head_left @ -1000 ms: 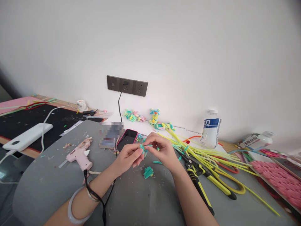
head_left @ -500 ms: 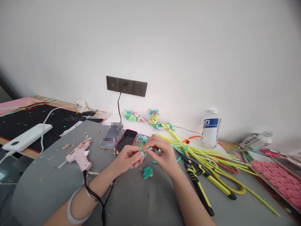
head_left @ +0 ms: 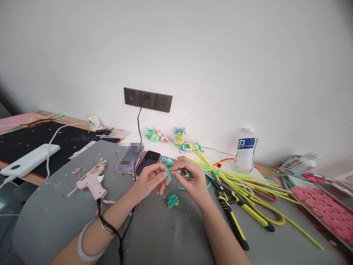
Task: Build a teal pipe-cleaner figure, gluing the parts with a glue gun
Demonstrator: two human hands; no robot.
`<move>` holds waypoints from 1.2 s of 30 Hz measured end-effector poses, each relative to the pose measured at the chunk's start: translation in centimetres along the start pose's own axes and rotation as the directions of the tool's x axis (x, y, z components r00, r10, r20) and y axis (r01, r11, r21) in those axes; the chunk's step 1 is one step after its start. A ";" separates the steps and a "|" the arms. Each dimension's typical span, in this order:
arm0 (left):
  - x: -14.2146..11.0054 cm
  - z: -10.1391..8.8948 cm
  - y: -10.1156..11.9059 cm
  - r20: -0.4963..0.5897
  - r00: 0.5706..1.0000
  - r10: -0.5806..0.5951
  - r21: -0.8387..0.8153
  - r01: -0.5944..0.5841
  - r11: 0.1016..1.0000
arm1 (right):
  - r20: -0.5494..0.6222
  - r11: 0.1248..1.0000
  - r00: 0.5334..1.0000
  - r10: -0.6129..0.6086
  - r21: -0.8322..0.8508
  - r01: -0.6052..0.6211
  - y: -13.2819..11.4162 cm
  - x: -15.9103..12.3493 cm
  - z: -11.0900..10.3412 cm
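head view: left hand (head_left: 151,179) and right hand (head_left: 190,178) pinch teal fuzzy stems (head_left: 169,173) between fingers above gray desk (head_left: 162,228), open toward its near edge.

And here on the left forearm (head_left: 122,211) is a thick, smooth, rounded bangle (head_left: 79,247), pale and greyish-white; closer to the left hand (head_left: 151,179) than that bangle comes a slimmer, light-toned band (head_left: 107,230), partly covered. Both forearms show bare.
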State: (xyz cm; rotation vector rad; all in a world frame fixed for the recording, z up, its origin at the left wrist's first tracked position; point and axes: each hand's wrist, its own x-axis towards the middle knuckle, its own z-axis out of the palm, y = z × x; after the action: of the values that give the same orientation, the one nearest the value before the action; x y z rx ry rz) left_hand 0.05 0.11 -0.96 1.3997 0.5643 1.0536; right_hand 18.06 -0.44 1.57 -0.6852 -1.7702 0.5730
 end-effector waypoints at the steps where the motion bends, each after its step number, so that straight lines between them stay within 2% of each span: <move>1: 0.1 0.0 0.0 -0.015 1.000 0.005 -0.017 -0.005 1.000 | 0.012 1.000 1.000 0.007 -0.003 -0.007 0.0 0.0 0.0; 4: 0.2 -0.1 -0.1 -0.041 0.999 0.012 -0.024 -0.013 1.000 | 0.049 1.000 0.999 0.001 -0.009 0.000 0.0 0.0 0.1; 15: 0.2 -0.7 0.4 0.019 1.000 -0.012 0.075 0.010 0.997 | 0.089 0.996 0.994 -0.057 -0.065 0.063 0.1 -0.2 -0.1; 21: 0.3 -0.6 0.2 -0.034 0.999 -0.016 -0.006 0.016 1.000 | 0.057 0.994 0.995 -0.087 -0.066 0.091 0.1 0.0 0.1; 27: 0.5 -0.7 0.1 -0.033 0.996 -0.087 -0.064 0.085 0.994 | 0.016 0.989 0.994 -0.110 -0.095 0.111 0.1 0.0 0.3; 36: 0.4 -0.9 0.9 0.008 0.993 -0.120 0.082 0.119 0.989 | 0.119 0.988 0.989 -0.086 -0.119 0.101 0.4 -0.1 -0.3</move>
State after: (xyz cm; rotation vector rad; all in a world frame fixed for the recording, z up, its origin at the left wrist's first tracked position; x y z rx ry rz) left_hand -0.78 0.80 -0.09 1.4248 0.6798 0.9335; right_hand 18.44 -0.20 1.39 -0.6619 -1.9463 0.4474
